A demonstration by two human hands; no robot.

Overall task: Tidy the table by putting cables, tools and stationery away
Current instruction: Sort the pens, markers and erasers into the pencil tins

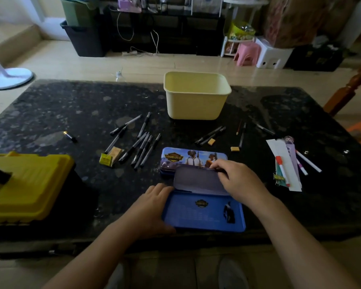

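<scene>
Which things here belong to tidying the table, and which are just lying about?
Job: pencil case held by left hand and right hand, pens, markers, erasers, yellow tub, toolbox.
Lying about: pink stool, fan base, black bin on the floor.

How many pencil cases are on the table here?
2. The closed pencil case lies mid-table; the open pencil case sits just nearer, held by the left hand and right hand. None appears hidden.

The bare left hand (154,205) and right hand (238,180) join bare forearms, with no sleeves in view.
</scene>
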